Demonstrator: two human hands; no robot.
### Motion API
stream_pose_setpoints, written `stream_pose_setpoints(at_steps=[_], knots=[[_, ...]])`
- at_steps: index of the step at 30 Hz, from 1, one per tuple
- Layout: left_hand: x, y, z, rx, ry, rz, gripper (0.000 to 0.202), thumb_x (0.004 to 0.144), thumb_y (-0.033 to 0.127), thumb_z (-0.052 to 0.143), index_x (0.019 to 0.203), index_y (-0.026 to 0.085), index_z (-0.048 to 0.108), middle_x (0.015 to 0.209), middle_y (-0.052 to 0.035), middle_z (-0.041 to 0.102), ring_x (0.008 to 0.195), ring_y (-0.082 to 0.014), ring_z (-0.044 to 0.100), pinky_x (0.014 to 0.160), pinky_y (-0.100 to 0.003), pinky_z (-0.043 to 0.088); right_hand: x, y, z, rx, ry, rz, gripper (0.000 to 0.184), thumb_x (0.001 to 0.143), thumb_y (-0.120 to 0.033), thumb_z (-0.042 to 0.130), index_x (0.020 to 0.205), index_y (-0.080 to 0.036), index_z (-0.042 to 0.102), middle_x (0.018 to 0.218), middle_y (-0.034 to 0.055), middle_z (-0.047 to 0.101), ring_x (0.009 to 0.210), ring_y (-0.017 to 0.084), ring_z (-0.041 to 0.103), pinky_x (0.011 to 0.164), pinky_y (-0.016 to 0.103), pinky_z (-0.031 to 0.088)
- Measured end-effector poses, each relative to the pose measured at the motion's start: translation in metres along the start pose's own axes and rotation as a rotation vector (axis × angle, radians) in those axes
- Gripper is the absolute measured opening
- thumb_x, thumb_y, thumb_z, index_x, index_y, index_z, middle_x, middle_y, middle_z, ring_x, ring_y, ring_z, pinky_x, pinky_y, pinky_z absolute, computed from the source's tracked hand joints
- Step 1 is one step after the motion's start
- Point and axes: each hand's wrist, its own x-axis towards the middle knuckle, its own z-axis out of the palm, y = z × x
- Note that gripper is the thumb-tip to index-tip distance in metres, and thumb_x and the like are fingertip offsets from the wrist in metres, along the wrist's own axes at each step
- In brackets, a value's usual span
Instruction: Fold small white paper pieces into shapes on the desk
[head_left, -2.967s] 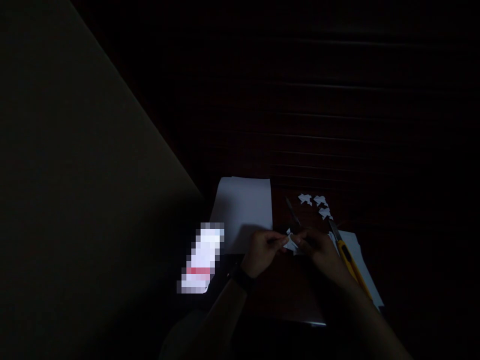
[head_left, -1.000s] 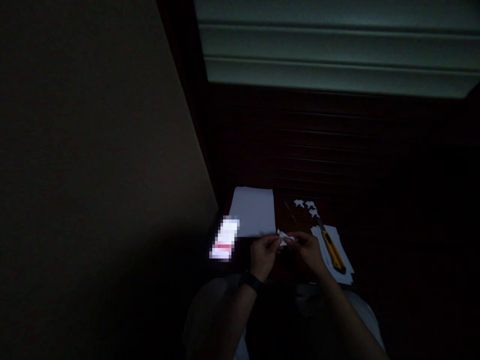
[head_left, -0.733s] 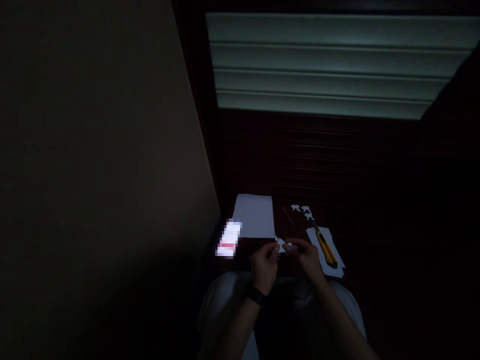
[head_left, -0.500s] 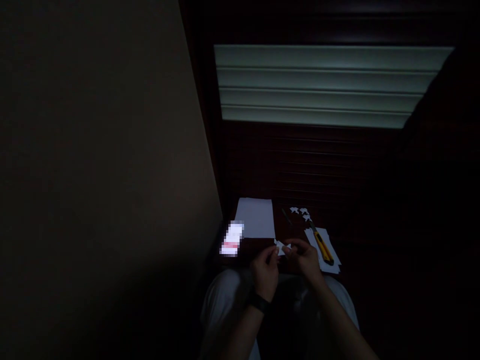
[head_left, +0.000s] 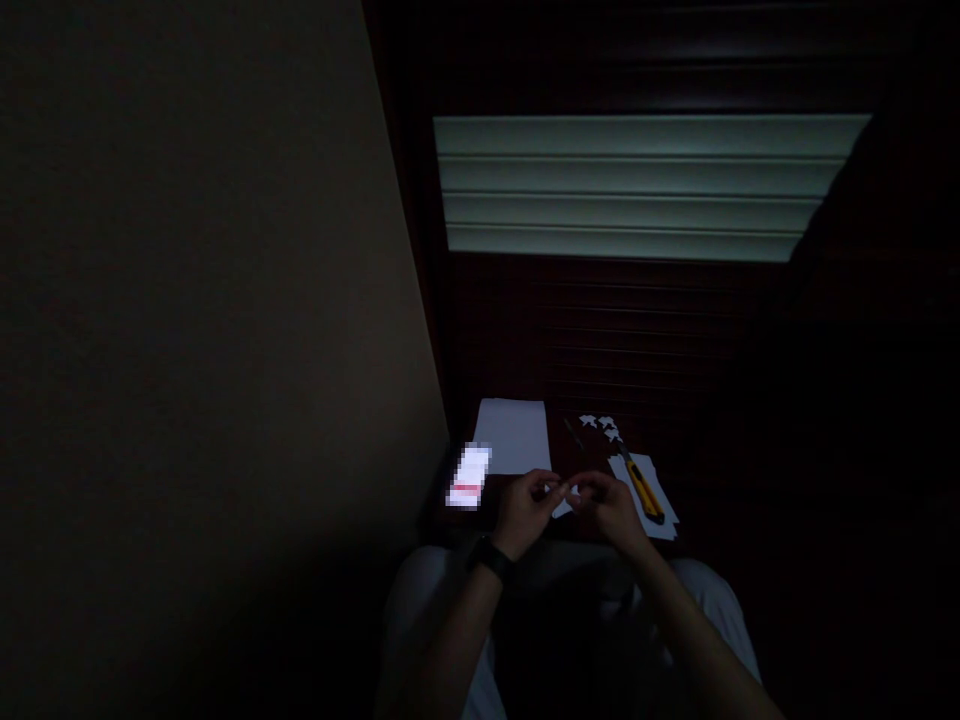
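A small folded piece of white paper [head_left: 564,502] is pinched between my hands above the near edge of the dark table; the fingers hide much of it. My left hand [head_left: 525,508], with a black band at the wrist, closes thumb and fingers on its upper left side. My right hand [head_left: 609,510] pinches it from the right. The fingertips of both hands nearly meet over it. Beyond my hands, several small folded white paper shapes [head_left: 606,424] lie at the back of the table.
A yellow box cutter [head_left: 645,490] rests on a stack of white paper [head_left: 667,522] at the right. On the left are a larger white sheet [head_left: 514,437] and a lit phone [head_left: 469,477]. A thin pen-like object [head_left: 573,433] lies between. A wall [head_left: 262,350] rises close on the left.
My left hand has shifted up and its fingertips have come closer to the right hand's, covering more of the folded paper. My knees have spread apart slightly, and the view has tilted a little.
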Motion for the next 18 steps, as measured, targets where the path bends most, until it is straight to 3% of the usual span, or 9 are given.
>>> stream_pose_setpoints(at_steps=[2,4,10,18], knots=[[0.007,0.002,-0.004,0.042,-0.05,-0.003,0.023,0.072,0.039,0.062,0.069,0.017,0.07,0.065,-0.0051,0.068,0.062,-0.0169,0.062,0.057,-0.024,0.044,0.002,-0.003,-0.001,-0.021,-0.046,-0.012,0.019,0.065,-0.026,0.066,0.082,-0.017,0.068,0.052,-0.0034,0.054,0.047,0.011,0.045,0.046,0.022,0.035],[0.011,0.002,-0.005,0.07,-0.036,-0.007,0.024,0.071,0.04,0.063,0.065,0.017,0.071,0.062,-0.0048,0.067,0.058,-0.0168,0.06,0.054,-0.024,0.04,0.004,-0.005,-0.001,-0.041,-0.07,-0.025,0.017,0.067,-0.026,0.064,0.081,-0.017,0.068,0.055,-0.0022,0.056,0.05,0.012,0.047,0.048,0.023,0.036],[0.01,0.004,-0.002,0.062,0.02,-0.039,0.025,0.07,0.041,0.063,0.067,0.017,0.071,0.061,-0.0049,0.067,0.057,-0.017,0.059,0.051,-0.024,0.036,0.005,-0.016,-0.005,-0.103,-0.078,-0.077,0.018,0.07,-0.027,0.06,0.083,-0.018,0.068,0.062,-0.001,0.06,0.056,0.013,0.051,0.053,0.024,0.038],[0.01,-0.002,0.008,-0.127,0.062,-0.154,0.032,0.068,0.044,0.065,0.071,0.013,0.07,0.067,-0.0068,0.069,0.062,-0.0178,0.062,0.055,-0.025,0.044,0.012,-0.028,-0.013,-0.165,-0.118,-0.149,0.024,0.071,-0.029,0.06,0.092,-0.018,0.067,0.066,0.0007,0.064,0.058,0.015,0.054,0.054,0.025,0.041]])
